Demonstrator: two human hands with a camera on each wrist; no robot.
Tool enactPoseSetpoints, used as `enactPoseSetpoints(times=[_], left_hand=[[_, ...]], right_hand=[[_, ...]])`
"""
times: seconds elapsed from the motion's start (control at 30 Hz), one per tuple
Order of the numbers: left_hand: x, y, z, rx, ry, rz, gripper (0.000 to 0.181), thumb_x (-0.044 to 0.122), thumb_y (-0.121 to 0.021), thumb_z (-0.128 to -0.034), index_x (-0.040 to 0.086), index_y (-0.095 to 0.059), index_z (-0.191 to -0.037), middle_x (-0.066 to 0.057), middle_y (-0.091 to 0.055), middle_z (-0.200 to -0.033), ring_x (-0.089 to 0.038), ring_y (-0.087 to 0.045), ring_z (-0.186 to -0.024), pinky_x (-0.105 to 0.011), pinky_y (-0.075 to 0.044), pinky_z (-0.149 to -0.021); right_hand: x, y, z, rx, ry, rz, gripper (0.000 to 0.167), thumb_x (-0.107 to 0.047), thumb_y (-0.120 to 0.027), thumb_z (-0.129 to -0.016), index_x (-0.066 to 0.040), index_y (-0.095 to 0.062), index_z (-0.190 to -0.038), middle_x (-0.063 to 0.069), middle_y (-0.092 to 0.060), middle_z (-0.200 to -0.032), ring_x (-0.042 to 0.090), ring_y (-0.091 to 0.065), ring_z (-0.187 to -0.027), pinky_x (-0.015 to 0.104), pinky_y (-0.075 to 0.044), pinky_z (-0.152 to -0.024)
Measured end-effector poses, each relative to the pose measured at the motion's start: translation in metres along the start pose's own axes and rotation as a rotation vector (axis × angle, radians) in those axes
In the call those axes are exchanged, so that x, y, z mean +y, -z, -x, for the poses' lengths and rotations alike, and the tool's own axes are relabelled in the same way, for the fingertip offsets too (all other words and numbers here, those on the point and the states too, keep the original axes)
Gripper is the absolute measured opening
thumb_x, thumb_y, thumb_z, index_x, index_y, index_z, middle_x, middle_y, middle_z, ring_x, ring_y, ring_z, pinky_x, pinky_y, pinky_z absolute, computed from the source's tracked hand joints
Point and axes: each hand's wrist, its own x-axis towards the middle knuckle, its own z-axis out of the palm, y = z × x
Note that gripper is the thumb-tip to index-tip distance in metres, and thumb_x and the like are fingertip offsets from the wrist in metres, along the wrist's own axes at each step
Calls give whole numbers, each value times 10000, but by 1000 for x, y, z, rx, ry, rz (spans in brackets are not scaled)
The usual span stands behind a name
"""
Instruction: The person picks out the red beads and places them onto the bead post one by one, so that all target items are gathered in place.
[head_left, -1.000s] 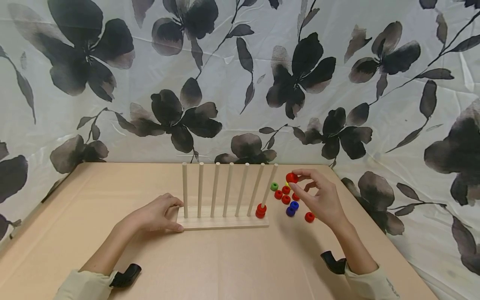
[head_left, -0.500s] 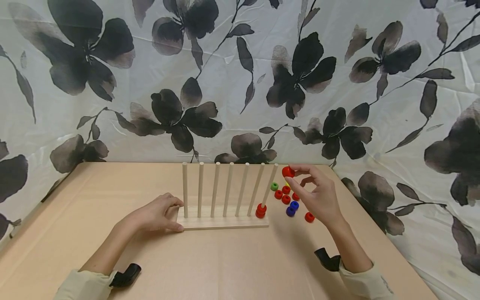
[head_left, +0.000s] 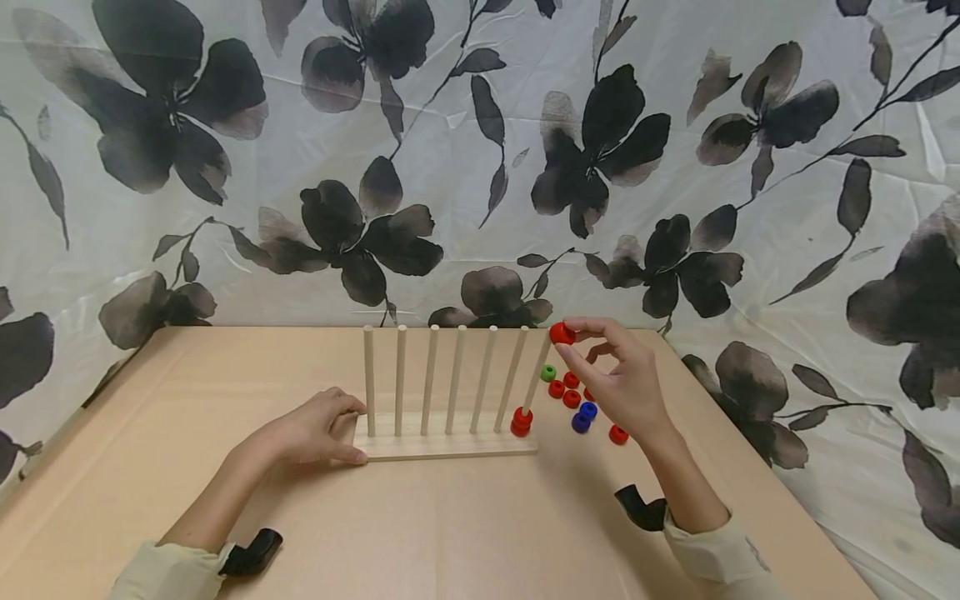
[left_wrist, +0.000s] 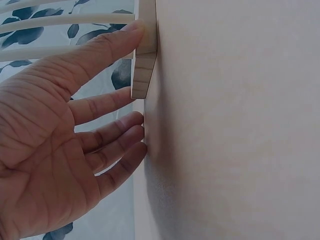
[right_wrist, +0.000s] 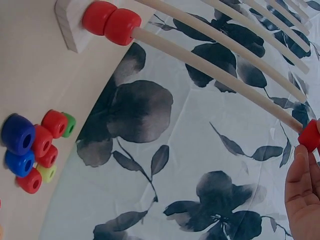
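Observation:
A wooden peg rack (head_left: 450,446) with a row of upright pegs stands on the table. Two red beads (head_left: 521,422) are stacked at the foot of its rightmost peg (right_wrist: 220,80). My left hand (head_left: 315,429) holds the rack's left end, thumb on one side of the base (left_wrist: 145,65) and index finger on the other. Between thumb and fingertips, my right hand (head_left: 626,375) pinches another red bead (head_left: 562,334) at the tip of that rightmost peg. In the right wrist view the held bead (right_wrist: 311,136) meets the peg's end; whether it is threaded I cannot tell.
Loose beads lie right of the rack: several red ones (head_left: 572,399), two blue ones (head_left: 581,422), a green one (head_left: 548,373) and a yellow one (right_wrist: 47,173). A flowered cloth (head_left: 465,167) hangs behind the table (head_left: 450,533).
My right hand has carried the red bead left and up, from above the loose beads to the top of the rightmost peg. The left hand stays on the rack.

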Motion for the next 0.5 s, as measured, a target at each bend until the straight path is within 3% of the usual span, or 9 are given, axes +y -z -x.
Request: enactPoseSetpoints(times=[0.5], left_hand=[[0,0,0,-5,7,5,703,358,-916,-754,-15,-621,-1271,-129,-577,-1211,-371,-526,-1202,-576,-441,-1035]], right_hand=[[-2,-5,-6,-35,-12,1,336,-39,-772,-904,-73,-716,-1234,76,-717,-1161,203,-638,-1033,172,-507,-755]])
